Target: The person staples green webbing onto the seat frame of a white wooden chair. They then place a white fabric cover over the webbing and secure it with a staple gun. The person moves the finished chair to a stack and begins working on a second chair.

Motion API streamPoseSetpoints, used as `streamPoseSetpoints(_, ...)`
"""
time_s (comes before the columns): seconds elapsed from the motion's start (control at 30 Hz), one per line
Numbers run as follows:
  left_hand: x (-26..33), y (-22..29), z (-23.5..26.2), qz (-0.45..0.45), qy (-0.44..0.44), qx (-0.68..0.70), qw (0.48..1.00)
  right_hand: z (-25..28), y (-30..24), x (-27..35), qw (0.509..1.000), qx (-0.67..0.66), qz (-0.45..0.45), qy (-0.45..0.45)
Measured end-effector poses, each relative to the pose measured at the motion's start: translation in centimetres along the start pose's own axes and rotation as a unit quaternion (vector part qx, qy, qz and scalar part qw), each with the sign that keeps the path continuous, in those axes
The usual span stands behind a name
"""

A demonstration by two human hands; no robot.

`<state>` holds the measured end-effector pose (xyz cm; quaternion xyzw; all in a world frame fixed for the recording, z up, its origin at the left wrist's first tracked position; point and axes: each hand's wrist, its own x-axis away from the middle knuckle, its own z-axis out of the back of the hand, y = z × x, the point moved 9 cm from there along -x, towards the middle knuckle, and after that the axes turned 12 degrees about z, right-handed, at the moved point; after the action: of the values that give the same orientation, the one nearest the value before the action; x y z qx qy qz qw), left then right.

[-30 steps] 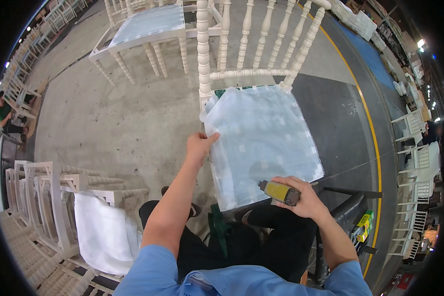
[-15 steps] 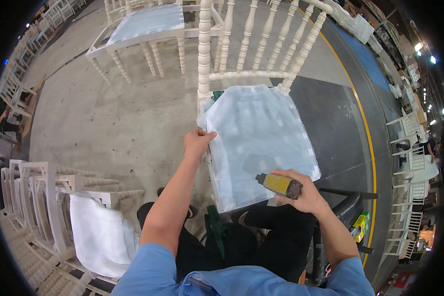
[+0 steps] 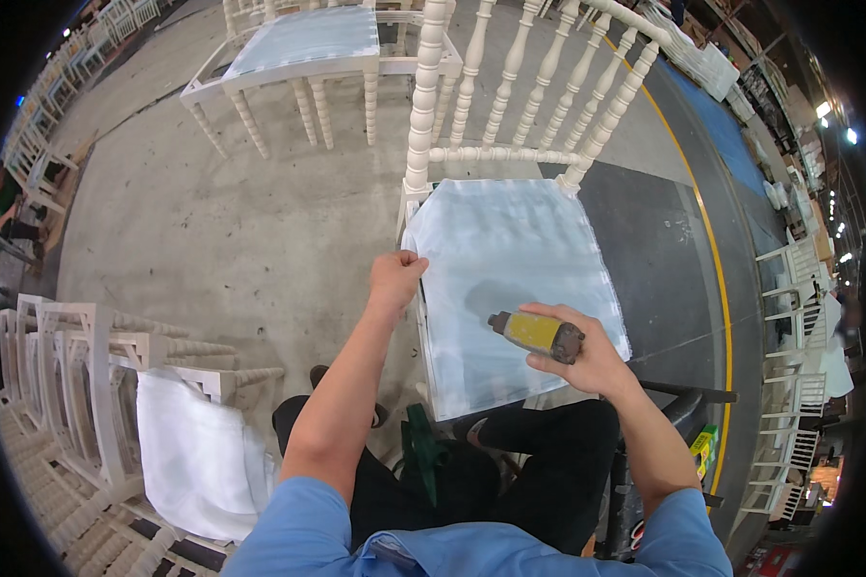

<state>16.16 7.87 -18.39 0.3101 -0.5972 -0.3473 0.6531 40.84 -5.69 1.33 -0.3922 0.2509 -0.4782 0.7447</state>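
Observation:
A thin white fabric sheet (image 3: pixel 510 260) lies over the seat of a cream-coloured wooden chair in front of me. Its turned back spindles (image 3: pixel 500 87) rise at the far side. At the seat's left edge, my left hand (image 3: pixel 397 279) pinches the fabric border between thumb and fingers. My right hand (image 3: pixel 587 351) grips a yellow and dark staple gun (image 3: pixel 534 333) above the near right part of the seat. The gun's dark nose points left, and its shadow falls on the fabric. My palm hides part of its handle.
Another chair with a white seat (image 3: pixel 308 40) stands at the far left. Stacked chair frames (image 3: pixel 96 385) and folded white cloth (image 3: pixel 197 452) are at my near left. A dark armrest-like bar (image 3: pixel 688 392) is beside my right arm. More white chairs (image 3: pixel 799 385) line the far right.
The fabric's left edge, bunched and raised before, now lies flatter along the seat. The staple gun has shifted slightly left and farther over the seat. The whole view has also shifted a little.

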Motion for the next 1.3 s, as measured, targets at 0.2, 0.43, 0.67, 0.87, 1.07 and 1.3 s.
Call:
streamPoseSetpoints(0.2, -1.3, -0.7, 0.4, -0.029, 0.05, -0.086, 0.995, -0.9, 1.3, -2.8, 0.999, 0.005, -0.012, -0.046)
streamPoseSetpoints(0.43, -2.2, -1.9, -0.4, -0.051, 0.018, -0.045, 0.998, -3.7, 3.8, -10.4, 0.988, 0.034, -0.061, -0.139)
streamPoseSetpoints(0.67, -3.1, -2.2, -0.2, -0.084, 0.011, -0.061, 0.995, -7.4, 6.1, -14.9, 0.971, 0.072, -0.079, -0.213)
streamPoseSetpoints(0.87, -2.9, -2.1, -0.3, -0.071, 0.007, -0.061, 0.996, -8.2, 6.2, -15.6, 0.975, 0.062, -0.04, -0.21)
streamPoseSetpoints(1.07, -2.6, -2.0, -0.8, -0.006, -0.01, -0.003, 1.0, -6.7, 5.3, -13.9, 0.975, 0.101, -0.055, -0.19)
streamPoseSetpoints(1.3, -3.1, 0.8, -0.8, 0.054, 0.066, -0.014, 0.996, -0.7, 5.4, -4.3, 0.969, -0.055, -0.21, -0.114)
